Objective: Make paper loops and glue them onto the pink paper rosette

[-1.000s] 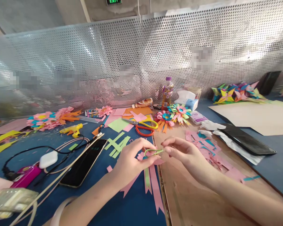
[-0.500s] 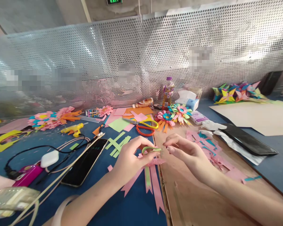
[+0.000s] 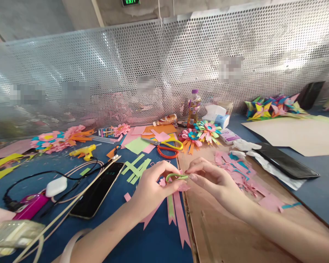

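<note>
Left hand (image 3: 153, 182) pinches the green paper strip (image 3: 181, 177), bent into a narrow loop above the pink paper tails (image 3: 181, 219). Half a second ago my right hand (image 3: 219, 180) stood off it; now thumb and fingers are drawn narrow at the strip's free end, so the bend can likely be worked from both sides. Gripping or just touching: can't tell. Tails are flat, notch-cut. Beyond: straight green strips (image 3: 139, 168), scissors (image 3: 162, 145), glossy phone (image 3: 98, 190) flat on the blue desk (image 3: 142, 243).
</note>
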`<state>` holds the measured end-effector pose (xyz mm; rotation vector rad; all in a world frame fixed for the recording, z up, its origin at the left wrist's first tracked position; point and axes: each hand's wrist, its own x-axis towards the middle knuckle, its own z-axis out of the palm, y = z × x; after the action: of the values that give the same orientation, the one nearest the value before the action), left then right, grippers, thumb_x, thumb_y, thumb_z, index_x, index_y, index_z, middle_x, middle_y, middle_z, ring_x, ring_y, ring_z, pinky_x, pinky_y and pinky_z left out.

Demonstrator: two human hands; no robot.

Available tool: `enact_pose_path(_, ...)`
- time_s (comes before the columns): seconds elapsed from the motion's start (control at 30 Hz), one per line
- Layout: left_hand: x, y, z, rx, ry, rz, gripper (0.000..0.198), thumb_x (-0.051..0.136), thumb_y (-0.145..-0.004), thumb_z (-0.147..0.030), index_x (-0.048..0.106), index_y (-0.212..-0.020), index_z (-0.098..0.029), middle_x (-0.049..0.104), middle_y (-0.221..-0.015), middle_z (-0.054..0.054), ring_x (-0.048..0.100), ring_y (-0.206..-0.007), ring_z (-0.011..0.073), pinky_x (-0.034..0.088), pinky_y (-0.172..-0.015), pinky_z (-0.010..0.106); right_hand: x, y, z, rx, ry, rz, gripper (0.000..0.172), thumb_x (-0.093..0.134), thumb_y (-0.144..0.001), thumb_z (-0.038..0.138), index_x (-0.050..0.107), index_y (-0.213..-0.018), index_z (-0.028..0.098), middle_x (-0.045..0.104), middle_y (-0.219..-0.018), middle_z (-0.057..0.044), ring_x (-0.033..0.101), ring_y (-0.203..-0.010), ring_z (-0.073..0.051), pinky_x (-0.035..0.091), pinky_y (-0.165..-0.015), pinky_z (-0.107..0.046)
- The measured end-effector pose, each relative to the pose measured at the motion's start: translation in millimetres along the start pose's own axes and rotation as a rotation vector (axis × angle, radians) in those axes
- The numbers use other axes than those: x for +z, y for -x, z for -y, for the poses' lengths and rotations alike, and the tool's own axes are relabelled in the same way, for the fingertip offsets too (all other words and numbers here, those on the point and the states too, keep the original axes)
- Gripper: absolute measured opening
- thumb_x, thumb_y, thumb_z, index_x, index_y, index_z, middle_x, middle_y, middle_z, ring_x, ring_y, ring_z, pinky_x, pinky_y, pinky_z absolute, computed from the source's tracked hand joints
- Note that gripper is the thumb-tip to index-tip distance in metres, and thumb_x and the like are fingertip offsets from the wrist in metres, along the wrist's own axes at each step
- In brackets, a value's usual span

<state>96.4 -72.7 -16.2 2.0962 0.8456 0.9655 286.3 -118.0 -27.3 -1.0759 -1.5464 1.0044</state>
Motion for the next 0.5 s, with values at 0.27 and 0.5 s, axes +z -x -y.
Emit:
enact_pose_path(0.27,0.0,-0.4,1.4,-0.013,0.01,-0.008,0.007,0.065,-0.078,-0.021,0.058,-0.082,-0.022,0.061,-0.082,-0.002,0.06,-0.078,0.0129,0.047,-0.071,0.024,0.3,1.5,-2.8,0.021,-0.002,-0.004,0.018,0.051,-0.089,0.037,0.063,-0.087,0.025,0.057,-0.089,0.0,0.051,-0.088,-0.017,0.037,-0.078,-0.03)
enact_pose_path(0.5,2.4,0.4,3.1,-0.067,0.009,0.018,0.01,0.066,-0.077,-0.025,0.06,-0.084,-0.022,0.062,-0.084,-0.001,0.059,-0.076,0.014,0.046,-0.063,0.024,2.9,2.7,-2.7,-0.052,0.021,-0.039,0.014,0.052,-0.09,0.031,0.06,-0.082,0.023,0.055,-0.084,0.001,0.051,-0.083,-0.014,0.038,-0.076,-0.028)
